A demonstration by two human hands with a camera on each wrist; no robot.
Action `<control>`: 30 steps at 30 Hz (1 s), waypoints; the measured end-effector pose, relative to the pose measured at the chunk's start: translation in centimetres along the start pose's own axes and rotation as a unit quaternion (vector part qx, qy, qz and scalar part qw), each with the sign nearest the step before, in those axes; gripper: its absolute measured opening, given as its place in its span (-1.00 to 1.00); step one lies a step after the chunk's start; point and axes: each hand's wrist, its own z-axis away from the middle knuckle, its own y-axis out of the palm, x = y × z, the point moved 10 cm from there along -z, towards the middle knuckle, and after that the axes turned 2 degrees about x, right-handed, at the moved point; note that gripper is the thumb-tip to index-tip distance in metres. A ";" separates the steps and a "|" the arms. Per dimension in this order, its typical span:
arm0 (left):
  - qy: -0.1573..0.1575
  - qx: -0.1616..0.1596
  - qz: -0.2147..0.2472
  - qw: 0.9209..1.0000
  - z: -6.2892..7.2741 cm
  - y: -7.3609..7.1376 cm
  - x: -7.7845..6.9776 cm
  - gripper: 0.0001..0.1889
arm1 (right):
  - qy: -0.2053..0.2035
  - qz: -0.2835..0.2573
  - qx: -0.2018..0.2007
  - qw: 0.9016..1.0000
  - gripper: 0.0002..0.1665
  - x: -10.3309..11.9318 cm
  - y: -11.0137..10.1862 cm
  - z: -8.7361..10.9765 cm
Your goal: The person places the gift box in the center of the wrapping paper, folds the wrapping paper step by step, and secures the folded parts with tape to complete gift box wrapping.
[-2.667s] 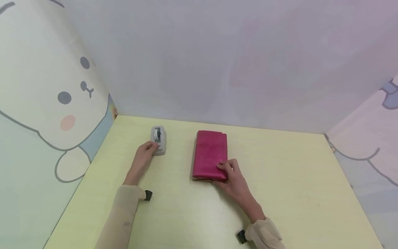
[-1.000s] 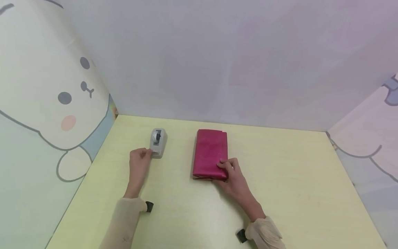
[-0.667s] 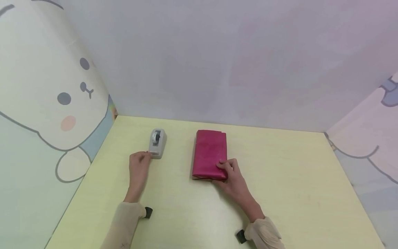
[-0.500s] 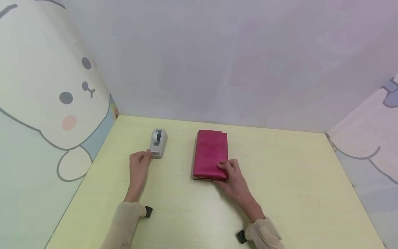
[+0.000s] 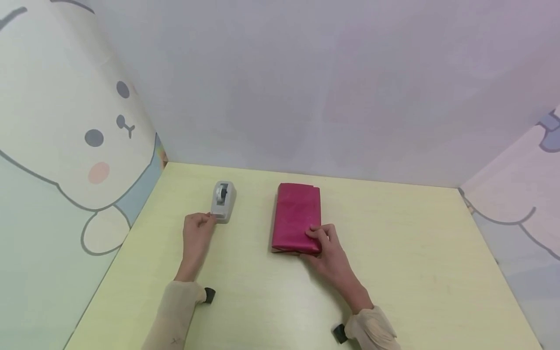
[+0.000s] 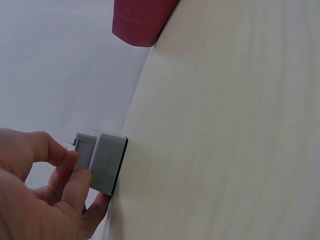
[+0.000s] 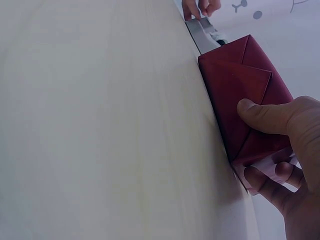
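A grey tape dispenser (image 5: 222,201) with a small roll of clear tape (image 5: 220,193) stands on the table at the left. My left hand (image 5: 198,238) is at its near end, thumb and forefinger pinching the tape's end (image 6: 70,145) by the cutting edge. Other fingers lie against the dispenser's side in the left wrist view. Right of it lies a box wrapped in shiny dark-pink paper (image 5: 296,214). My right hand (image 5: 328,253) grips the box's near right corner. In the right wrist view, the thumb presses the folded end flap and the fingers lie along another face.
The pale wooden table (image 5: 415,257) carries both things and meets a light wall (image 5: 306,97) close behind them. A side panel printed with a cartoon bear (image 5: 57,121) borders the left; another printed panel (image 5: 533,204) borders the right.
Since the earliest frame, the dispenser has shifted slightly toward me and turned a little. My left hand has drawn back to its near end. The right hand and wrapped box stay put.
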 end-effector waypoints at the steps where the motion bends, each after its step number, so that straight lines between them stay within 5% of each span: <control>1: -0.002 -0.001 -0.003 1.000 -0.1 0.0 0.0 -0.66 | 0.000 0.001 0.000 1.000 -0.31 0.0 0.0 0.0; 30: -0.019 0.016 -0.016 1.000 -0.4 -0.1 -0.1 -0.66 | 0.001 -0.011 0.002 1.000 -0.29 0.0 0.1 0.1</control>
